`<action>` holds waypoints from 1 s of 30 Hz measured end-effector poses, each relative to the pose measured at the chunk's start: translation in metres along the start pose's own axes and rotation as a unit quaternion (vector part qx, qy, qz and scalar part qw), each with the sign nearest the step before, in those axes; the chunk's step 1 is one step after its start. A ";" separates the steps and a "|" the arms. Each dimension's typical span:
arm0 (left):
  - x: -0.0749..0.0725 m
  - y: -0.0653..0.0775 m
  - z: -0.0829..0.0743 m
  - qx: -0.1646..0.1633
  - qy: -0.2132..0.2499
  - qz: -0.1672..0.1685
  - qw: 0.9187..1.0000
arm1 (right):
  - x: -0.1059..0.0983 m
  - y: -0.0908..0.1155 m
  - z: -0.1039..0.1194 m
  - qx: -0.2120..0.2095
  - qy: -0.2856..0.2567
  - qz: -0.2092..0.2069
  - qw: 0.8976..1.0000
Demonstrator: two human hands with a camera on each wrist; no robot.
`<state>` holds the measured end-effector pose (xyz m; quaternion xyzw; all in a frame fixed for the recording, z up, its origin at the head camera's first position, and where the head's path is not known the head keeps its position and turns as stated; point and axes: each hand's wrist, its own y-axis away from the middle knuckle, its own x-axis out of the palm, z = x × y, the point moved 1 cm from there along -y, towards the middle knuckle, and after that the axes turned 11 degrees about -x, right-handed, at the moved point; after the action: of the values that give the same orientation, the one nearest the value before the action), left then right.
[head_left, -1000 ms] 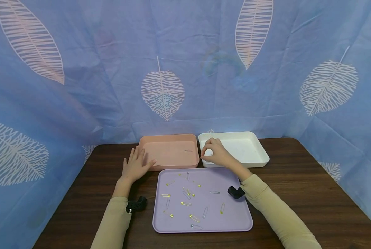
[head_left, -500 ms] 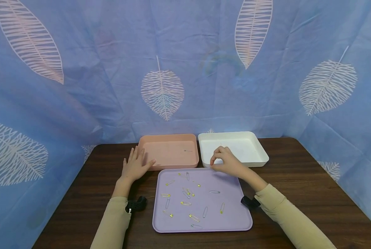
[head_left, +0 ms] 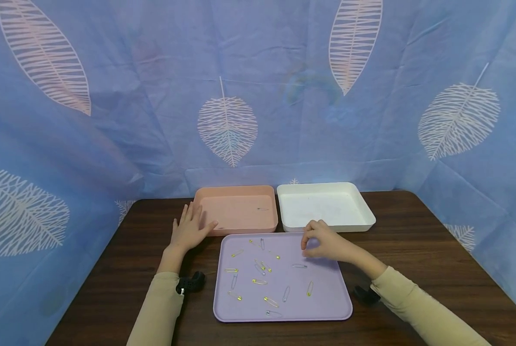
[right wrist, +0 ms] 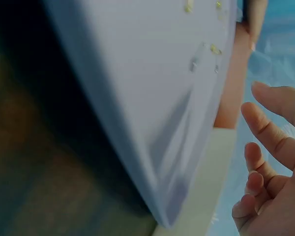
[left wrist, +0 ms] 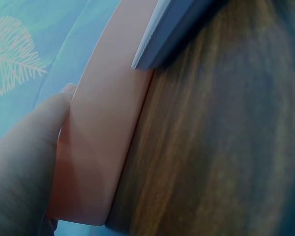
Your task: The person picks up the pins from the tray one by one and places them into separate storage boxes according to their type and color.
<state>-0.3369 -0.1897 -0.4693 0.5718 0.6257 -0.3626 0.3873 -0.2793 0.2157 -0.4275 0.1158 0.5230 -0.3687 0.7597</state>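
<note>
My left hand [head_left: 188, 234] rests spread over the left front corner of the pink tray [head_left: 236, 223]. In the left wrist view the thumb [left wrist: 59, 105] touches the tray's rim. Above the back right of the lilac tray [head_left: 322, 307] is my right hand [head_left: 327, 244], its thumb and index finger slightly apart with nothing between them. Below it lies a silver safety pin [head_left: 299, 265]. Several yellow and silver safety pins are scattered over the lilac tray, among them a yellow safety pin [head_left: 310, 289]. One silver safety pin [head_left: 262, 209] lies inside the pink tray.
A white tray [head_left: 357, 225] stands right of the pink one, both behind the lilac tray on a dark wooden table [head_left: 435, 269]. Blue leaf-patterned cloth [head_left: 283, 134] hangs behind and at the sides. Each wrist wears a black camera band.
My right hand has moved from the white tray's front left corner rightward and toward me, over the lilac tray, and its fingertips have parted. My left hand has stayed put.
</note>
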 end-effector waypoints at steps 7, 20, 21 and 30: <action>0.001 0.000 0.000 0.003 -0.002 -0.005 1.000 | 0.011 0.005 0.007 -0.040 0.042 0.025 0.998; 0.001 -0.001 0.000 0.005 -0.001 -0.009 1.000 | 0.018 0.006 0.010 -0.042 0.080 0.047 0.995; 0.001 -0.001 0.000 0.005 -0.002 -0.010 1.000 | 0.018 0.006 0.010 -0.043 0.081 0.047 0.995; 0.001 -0.001 0.001 -0.001 -0.003 -0.003 1.000 | 0.020 0.006 0.009 -0.049 0.076 0.056 0.994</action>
<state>-0.3379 -0.1900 -0.4707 0.5683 0.6265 -0.3650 0.3890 -0.2650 0.2060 -0.4426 0.1349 0.5890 -0.2902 0.7420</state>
